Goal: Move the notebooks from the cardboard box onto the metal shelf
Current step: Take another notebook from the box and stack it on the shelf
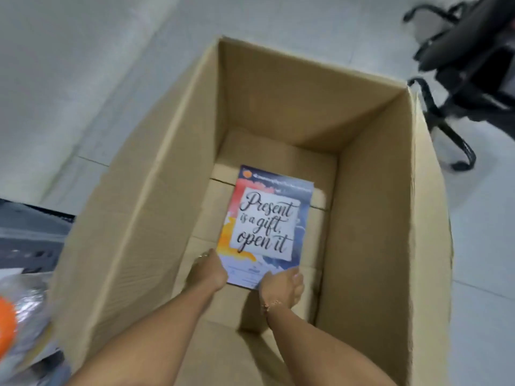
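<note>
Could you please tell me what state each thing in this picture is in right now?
Cardboard box: open, upright, nearly emptied.
Notebook: closed, face up on the box floor.
Left hand: gripping the notebook's near-left corner.
Right hand: gripping its near edge.
Office chair: beyond the box, unoccupied.

One cardboard box [370,218] stands open on the floor, and one notebook [267,224] shows inside it; whether others lie under that one cannot be told. Two hands reach into the box: one left hand [207,271] and one right hand [282,285], both at the notebook's near edge. One thin bracelet [271,304] circles the right wrist, and one ring [203,256] shows on the left hand. One black office chair [471,68] stands beyond the box at the upper right. At the lower left one orange thing [6,324] shows among blurred items too smeared to count
</note>
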The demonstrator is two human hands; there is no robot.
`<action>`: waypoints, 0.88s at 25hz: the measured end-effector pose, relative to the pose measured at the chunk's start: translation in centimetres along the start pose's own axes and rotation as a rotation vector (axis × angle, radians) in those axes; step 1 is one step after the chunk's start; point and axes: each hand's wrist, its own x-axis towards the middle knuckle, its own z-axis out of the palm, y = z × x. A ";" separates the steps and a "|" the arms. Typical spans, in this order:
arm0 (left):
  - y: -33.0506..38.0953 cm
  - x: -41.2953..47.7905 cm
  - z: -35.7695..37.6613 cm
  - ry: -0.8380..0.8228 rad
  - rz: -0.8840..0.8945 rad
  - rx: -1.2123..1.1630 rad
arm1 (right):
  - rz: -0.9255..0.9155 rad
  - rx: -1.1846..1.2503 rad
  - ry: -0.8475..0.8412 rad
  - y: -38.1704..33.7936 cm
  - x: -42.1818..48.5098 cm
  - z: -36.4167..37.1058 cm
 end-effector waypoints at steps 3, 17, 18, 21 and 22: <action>0.1 0.9 2.1 0.136 -0.006 -0.080 | -0.049 -0.019 0.054 -0.1 0.2 1.6; 1.5 -8.2 -9.1 0.516 0.251 -0.163 | 0.101 0.673 0.228 -6.8 -7.5 -5.8; 1.1 -10.7 -10.8 0.609 0.301 -0.206 | 0.057 0.752 0.240 -7.6 -9.8 -7.0; -2.4 -19.7 -17.2 1.065 0.443 -0.318 | -0.335 1.012 0.268 -10.7 -19.7 -11.0; -4.0 -22.9 -19.1 1.266 0.487 -0.326 | -0.479 1.086 0.285 -11.5 -23.0 -12.1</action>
